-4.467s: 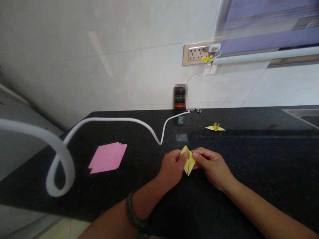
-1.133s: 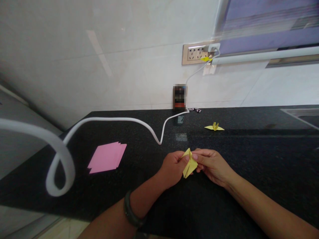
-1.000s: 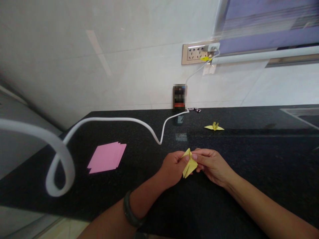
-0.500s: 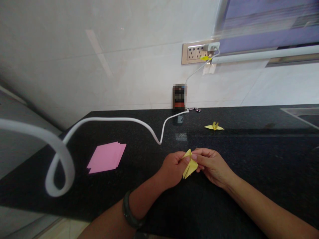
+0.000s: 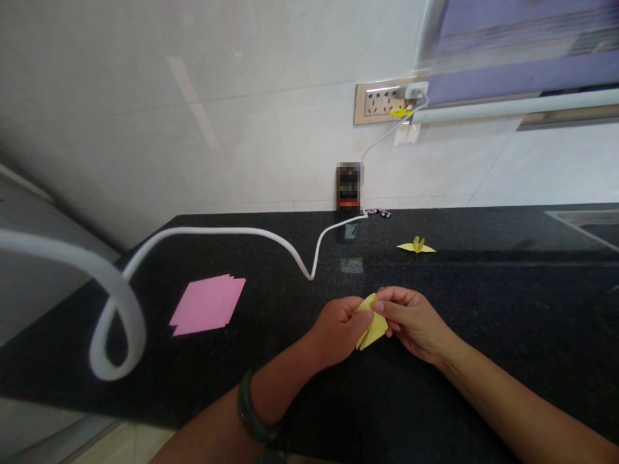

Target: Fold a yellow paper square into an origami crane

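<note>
Both my hands pinch one small folded yellow paper piece (image 5: 372, 328) just above the black stone counter (image 5: 483, 309). My left hand (image 5: 336, 330) grips its left edge with thumb and fingers, and a dark band circles that wrist. My right hand (image 5: 411, 319) holds the top right edge, thumb pressed on the fold. The paper's lower point hangs between the two hands. A finished yellow folded figure (image 5: 416, 246) lies farther back on the counter, apart from both hands.
A stack of pink paper squares (image 5: 207, 312) lies to the left. A white cable (image 5: 271, 240) runs from a wall socket (image 5: 382, 102) past a small dark device (image 5: 349, 189) and loops off the counter's left edge. A sink edge (image 5: 587, 222) shows at far right.
The yellow paper has been turned and pressed flatter between my fingers, its top corner now lower and tucked under my right thumb. The hands stay in the same spot.
</note>
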A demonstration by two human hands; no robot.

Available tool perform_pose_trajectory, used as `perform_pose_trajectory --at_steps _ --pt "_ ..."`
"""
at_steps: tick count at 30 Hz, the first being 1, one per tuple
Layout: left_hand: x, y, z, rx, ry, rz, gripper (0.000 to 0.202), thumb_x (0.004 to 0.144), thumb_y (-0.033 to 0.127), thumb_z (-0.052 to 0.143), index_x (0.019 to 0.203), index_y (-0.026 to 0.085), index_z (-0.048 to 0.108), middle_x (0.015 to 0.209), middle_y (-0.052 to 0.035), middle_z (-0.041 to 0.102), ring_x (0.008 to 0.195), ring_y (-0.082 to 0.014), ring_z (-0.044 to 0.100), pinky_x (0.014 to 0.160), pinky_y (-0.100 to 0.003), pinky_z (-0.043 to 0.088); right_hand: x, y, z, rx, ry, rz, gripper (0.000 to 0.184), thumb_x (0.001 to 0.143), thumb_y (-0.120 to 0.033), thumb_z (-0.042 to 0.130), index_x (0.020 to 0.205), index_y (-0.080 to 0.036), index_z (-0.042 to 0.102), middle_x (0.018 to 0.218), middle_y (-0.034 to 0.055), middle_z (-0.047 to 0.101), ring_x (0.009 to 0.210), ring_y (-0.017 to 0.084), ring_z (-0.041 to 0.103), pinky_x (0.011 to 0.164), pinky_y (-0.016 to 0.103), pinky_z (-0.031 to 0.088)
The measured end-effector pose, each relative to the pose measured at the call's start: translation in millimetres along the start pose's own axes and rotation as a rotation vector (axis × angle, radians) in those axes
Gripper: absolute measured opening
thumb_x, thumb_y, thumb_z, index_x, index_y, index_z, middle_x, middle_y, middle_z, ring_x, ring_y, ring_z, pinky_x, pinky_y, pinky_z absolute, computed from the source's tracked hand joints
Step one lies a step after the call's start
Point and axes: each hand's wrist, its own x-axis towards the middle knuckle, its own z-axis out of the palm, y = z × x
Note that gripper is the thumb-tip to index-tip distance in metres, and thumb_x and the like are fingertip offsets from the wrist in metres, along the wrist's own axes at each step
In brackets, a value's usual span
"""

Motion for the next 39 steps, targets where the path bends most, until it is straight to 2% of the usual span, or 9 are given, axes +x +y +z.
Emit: perform_pose_trajectory --at_steps 8,20,25,30,35,39 --pt "0 -2 -1.0 0.103 0.021 0.024 0.030 0.077 0.037 0.042 0.075 0.012 0.057 0.064 -0.0012 0.054 0.055 -0.0090 0.044 0.048 -0.019 0.029 0 0 0 -0.048 -0.013 -0.015 0.014 0.061 -0.024 0.070 0.065 -0.015 0.060 0.050 -0.0035 0.052 0.037 0.003 0.039 0.034 0.015 0.032" --pt "-2 7 -5.3 0.105 -0.079 0.013 0.026 0.073 0.031 0.046 0.079 0.011 0.061 0.063 -0.0020 0.057 0.053 -0.0091 0.045 0.047 -0.019 0.032 -1 1 -1 -0.070 -0.032 -0.046 0.016 0.059 -0.025 0.070 0.058 -0.016 0.057 0.052 -0.0050 0.049 0.038 0.003 0.039 0.035 0.017 0.028" --pt "-1 3 -3.1 0.135 -0.110 0.009 0.027 0.073 0.031 0.046 0.080 0.011 0.062 0.062 -0.0018 0.055 0.052 -0.0090 0.045 0.046 -0.019 0.031 -1 0 0 -0.072 0.021 -0.071 0.028 0.068 -0.032 0.063 0.050 -0.016 0.049 0.043 -0.0056 0.043 0.036 0.005 0.037 0.037 0.019 0.026" --pt "0 -4 -1.3 0.126 -0.076 -0.006 0.027 0.074 0.033 0.045 0.078 0.010 0.060 0.064 -0.0023 0.056 0.054 -0.0095 0.046 0.046 -0.019 0.032 1 -3 -4 -0.094 0.074 -0.088 0.034 0.076 -0.044 0.050 0.058 -0.015 0.056 0.039 -0.0050 0.040 0.035 0.006 0.035 0.038 0.020 0.029" --pt "1 -5 -0.9 0.083 -0.057 -0.021 0.026 0.074 0.033 0.045 0.075 0.011 0.058 0.061 -0.0012 0.054 0.052 -0.0083 0.045 0.045 -0.018 0.031 0 -2 -6 -0.199 -0.015 -0.071 0.020 0.062 -0.033 0.067 0.063 -0.016 0.057 0.053 -0.0040 0.050 0.041 0.005 0.039 0.039 0.019 0.029" --pt "2 -5 0.2 0.048 -0.035 -0.039 0.023 0.073 0.031 0.047 0.078 0.011 0.057 0.065 -0.0019 0.056 0.055 -0.0094 0.047 0.048 -0.019 0.034 1 0 -5 -0.228 -0.004 -0.095 0.027 0.073 -0.037 0.056 0.057 -0.016 0.052 0.044 -0.0054 0.042 0.039 0.006 0.036 0.040 0.020 0.028"
